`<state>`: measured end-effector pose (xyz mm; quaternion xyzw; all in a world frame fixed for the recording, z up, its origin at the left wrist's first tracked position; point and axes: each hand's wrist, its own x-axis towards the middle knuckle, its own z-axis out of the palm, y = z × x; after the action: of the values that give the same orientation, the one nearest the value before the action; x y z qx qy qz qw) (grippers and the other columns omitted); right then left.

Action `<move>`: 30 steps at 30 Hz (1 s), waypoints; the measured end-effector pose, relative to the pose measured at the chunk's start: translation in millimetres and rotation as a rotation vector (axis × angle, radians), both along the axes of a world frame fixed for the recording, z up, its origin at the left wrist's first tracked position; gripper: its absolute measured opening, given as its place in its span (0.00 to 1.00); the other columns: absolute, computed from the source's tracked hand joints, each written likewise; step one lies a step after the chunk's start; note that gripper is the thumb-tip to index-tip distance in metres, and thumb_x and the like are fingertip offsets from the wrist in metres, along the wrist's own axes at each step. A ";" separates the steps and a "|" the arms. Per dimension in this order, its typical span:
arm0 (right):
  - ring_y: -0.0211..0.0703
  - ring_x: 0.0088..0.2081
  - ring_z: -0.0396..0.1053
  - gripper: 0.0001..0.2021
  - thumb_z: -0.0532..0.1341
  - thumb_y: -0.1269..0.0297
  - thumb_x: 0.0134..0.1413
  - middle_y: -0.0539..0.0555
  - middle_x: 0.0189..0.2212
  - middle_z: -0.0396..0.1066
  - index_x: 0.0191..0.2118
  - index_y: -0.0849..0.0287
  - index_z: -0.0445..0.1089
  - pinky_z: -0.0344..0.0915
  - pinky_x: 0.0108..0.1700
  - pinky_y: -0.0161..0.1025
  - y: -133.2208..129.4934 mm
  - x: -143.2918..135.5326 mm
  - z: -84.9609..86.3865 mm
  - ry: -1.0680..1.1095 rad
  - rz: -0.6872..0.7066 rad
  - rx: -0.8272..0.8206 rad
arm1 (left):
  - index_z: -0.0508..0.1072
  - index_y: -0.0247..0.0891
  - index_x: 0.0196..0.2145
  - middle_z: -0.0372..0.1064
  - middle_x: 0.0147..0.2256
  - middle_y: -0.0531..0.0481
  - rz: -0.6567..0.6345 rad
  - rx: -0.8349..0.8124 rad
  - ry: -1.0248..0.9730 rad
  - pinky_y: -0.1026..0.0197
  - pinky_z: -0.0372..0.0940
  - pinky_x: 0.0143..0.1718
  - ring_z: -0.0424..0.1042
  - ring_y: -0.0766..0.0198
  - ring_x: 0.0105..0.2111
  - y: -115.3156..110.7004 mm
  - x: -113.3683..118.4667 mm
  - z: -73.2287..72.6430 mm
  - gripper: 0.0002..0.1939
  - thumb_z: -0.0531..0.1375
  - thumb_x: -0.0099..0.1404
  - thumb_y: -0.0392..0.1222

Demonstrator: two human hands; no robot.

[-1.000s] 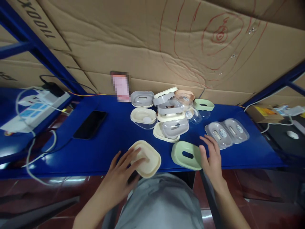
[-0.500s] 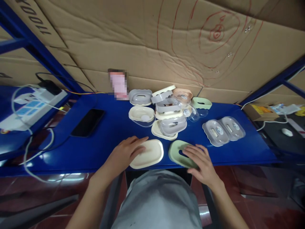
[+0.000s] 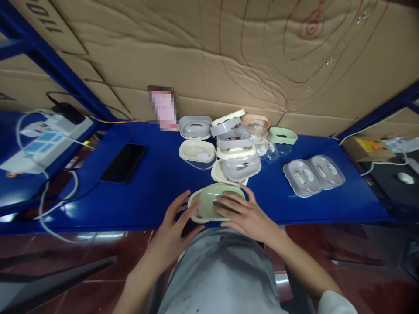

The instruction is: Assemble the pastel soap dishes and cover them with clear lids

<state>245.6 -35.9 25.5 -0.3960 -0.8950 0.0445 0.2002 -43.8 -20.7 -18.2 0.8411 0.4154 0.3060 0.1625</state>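
A green soap dish part lies over a cream oval soap dish tray at the table's front edge, covering most of it. From the right, my right hand grips the green part, its fingers across the top and the thumb at the near side. At the tray's left end is my left hand, open with fingers spread. Its fingertips reach the left rim; whether they press on it I cannot tell. Just behind, a grey soap dish rests on another cream tray.
More soap dish parts are piled behind, with a green one at the back right. Two grey soap dishes with clear covers sit to the right. A black phone and a power strip with cables are at left. Cardboard walls the back.
My right hand has carried the green part leftward onto the cream tray. My left hand has drawn back from the tray's top to its left end. The view has shifted slightly.
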 end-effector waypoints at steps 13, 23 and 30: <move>0.45 0.73 0.57 0.19 0.57 0.54 0.77 0.53 0.67 0.70 0.66 0.53 0.69 0.40 0.78 0.55 28.7 -23.8 -6.4 -0.082 0.120 -0.085 | 0.66 0.47 0.68 0.59 0.71 0.36 -0.013 0.198 0.156 0.33 0.63 0.67 0.63 0.41 0.69 9.2 2.1 -0.4 0.26 0.63 0.75 0.44; 0.59 0.66 0.68 0.11 0.62 0.69 0.71 0.66 0.56 0.77 0.54 0.64 0.77 0.42 0.77 0.65 111.4 -62.5 29.0 -0.275 -0.185 0.040 | 0.68 0.48 0.63 0.54 0.73 0.41 0.002 0.039 0.063 0.29 0.62 0.67 0.63 0.41 0.69 3.0 -26.1 9.9 0.20 0.62 0.75 0.44; 0.43 0.38 0.80 0.11 0.53 0.55 0.78 0.51 0.38 0.77 0.54 0.52 0.65 0.78 0.46 0.45 63.6 -35.2 27.6 0.777 -0.246 -0.328 | 0.56 0.53 0.72 0.54 0.72 0.41 0.100 -0.151 -0.101 0.38 0.68 0.66 0.63 0.44 0.69 -3.7 -24.9 5.8 0.37 0.66 0.72 0.52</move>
<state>210.4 27.7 53.1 -0.4802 -0.6806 0.3074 0.4601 -68.8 -24.4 -12.4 0.7882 0.4699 0.3235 0.2308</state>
